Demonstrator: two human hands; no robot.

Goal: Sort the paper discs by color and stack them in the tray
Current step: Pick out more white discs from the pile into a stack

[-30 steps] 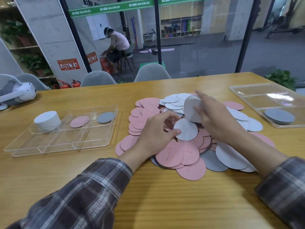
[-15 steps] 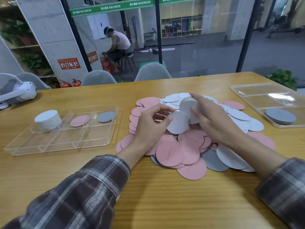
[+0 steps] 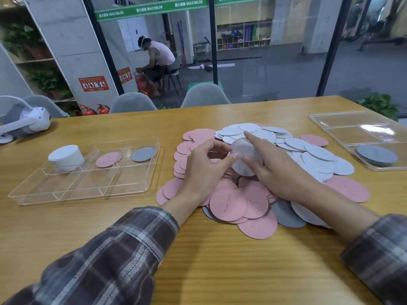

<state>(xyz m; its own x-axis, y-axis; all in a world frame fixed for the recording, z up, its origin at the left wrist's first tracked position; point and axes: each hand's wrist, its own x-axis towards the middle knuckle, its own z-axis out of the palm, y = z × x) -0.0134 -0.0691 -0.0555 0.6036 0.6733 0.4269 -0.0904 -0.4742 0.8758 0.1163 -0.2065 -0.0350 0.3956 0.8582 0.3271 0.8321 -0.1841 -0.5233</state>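
Table (image 3: pixel 220 265): the loose pile (image 3: pixel 228 204) of pink, white and grey discs sat at centre, mostly unsorted. No visible change there over the last second beyond one white disc gone from its top.

Left tray (image 3: pixel 88 188): it held a tall white stack (image 3: pixel 66 158) in the far-left compartment, one pink disc (image 3: pixel 108 159) in the next and one grey disc (image 3: pixel 143 154) in the third. All unchanged. Right tray (image 3: pixel 343 128): grey discs (image 3: pixel 376 155) in its near compartment, also unchanged.

Hands: both hovered over the pile's middle. The right hand (image 3: pixel 277 170) gripped the held stack (image 3: pixel 246 160) of white discs on edge, index finger laid over its top and thumb under. A second ago the left hand (image 3: pixel 204 170) was pinching a single white disc up off the pile, and half a second ago it was carrying the disc across. By this frame the disc had merged into the held stack. The left thumb tip lay on the stack's near face with curled fingers at its left edge, which I read as pinching to square it up.

Judgement: white collection had advanced by one disc. The held stack was not yet in the tray, and pink and grey sorting had barely begun.
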